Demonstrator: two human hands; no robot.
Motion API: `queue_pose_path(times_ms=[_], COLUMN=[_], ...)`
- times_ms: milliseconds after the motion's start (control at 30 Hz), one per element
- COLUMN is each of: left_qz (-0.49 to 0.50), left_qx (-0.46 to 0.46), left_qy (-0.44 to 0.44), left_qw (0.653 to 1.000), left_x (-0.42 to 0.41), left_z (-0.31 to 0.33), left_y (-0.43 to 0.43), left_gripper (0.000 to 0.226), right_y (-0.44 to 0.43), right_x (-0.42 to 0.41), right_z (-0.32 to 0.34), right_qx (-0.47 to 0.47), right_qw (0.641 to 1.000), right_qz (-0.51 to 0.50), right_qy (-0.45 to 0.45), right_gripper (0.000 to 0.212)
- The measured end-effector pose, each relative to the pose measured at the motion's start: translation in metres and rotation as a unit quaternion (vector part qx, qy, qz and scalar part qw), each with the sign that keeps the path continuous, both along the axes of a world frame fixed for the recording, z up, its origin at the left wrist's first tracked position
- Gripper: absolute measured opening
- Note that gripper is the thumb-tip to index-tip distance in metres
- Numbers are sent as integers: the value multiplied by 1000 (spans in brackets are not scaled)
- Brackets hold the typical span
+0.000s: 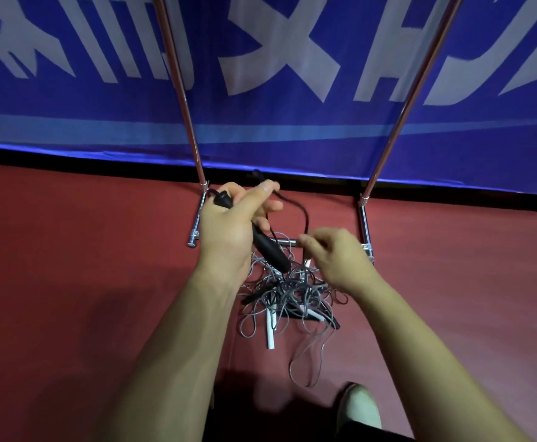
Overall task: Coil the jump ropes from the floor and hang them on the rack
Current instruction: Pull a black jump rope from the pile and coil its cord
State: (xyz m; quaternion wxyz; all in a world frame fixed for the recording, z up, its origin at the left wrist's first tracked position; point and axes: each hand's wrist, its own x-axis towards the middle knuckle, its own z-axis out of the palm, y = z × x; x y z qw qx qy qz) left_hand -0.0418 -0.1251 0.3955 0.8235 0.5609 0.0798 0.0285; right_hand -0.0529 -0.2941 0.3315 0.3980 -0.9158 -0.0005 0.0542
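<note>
My left hand [228, 224] grips the handle [268, 250] above the pile [292, 295], clear of the tangle; my right hand [334, 260] pinches its cord [303, 215] so I can draw a coil.

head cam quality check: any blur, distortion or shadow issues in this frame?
Head view: right hand motion-blurred, grip unreadable; left hand and its black handle fairly sharp; banner lettering smeared; rack poles splay from wide-angle distortion; soft shadows on the floor lower left; no harsh glare.
</note>
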Motion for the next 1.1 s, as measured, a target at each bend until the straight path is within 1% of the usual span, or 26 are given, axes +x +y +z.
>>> queue_pose_path(times_ms=[33,67,133,200,267,300,400,433,467,500,567,633,667,733,800,833,933,1033,1100], left_qz=[-6,-19,-60,-125,-174,-177,-122,-96,-72,-58,-50,-47,-48,-52,-56,-60,-70,-94,-154], left_qx=[-3,9,83,158,204,218,232,210,180,154,133,123,118,109,102,104,158,209,271], left_qy=[16,31,48,51,46,41,16,8,-1,-8,-26,-36,-39,-41,-26,-11,17,35,48], left_qw=[1000,999,994,978,962,959,965,973,981,986,990,991,991,992,993,993,985,973,949], left_x=[1,2,2,-1,-5,-5,-3,-2,-2,-1,-3,-5,-5,-5,-3,-1,3,4,3], left_z=[-2,-3,-12,-21,-29,-31,-31,-29,-26,-24,-18,-11,-8,-5,-6,-9,-22,-30,-39], left_y=[2,3,3,-2,-9,-11,-15,-15,-14,-13,-11,-13,-14,-16,-16,-13,-7,-6,-8], left_gripper=[46,46,48,50,50,49,45,48,49,48,47,47,47,46,46,46,47,42,41], right_y=[0,0,2,8,15,16,16,13,10,7,0,-5,-6,-6,-5,-5,-1,5,8], right_x=[2,5,7,6,3,2,0,0,0,0,-1,-3,-4,-3,0,2,7,7,6], right_z=[4,8,23,43,64,72,82,80,75,68,45,20,11,-2,-4,0,18,41,55], right_qx=[28,80,217,332,396,409,423,431,423,391,272,160,109,22,-15,3,143,255,339], right_qw=[999,995,972,939,914,908,902,900,905,920,962,982,986,993,999,1000,986,960,933], right_qz=[-24,-41,-67,-67,-53,-45,-10,0,5,6,23,67,80,67,22,-8,-73,-77,-76], right_qy=[-34,-54,-64,-58,-67,-77,-82,-64,-43,-24,18,77,97,93,32,3,-51,-85,-92], right_gripper=[37,35,30,28,27,27,20,17,20,23,18,10,11,26,35,35,29,27,26])
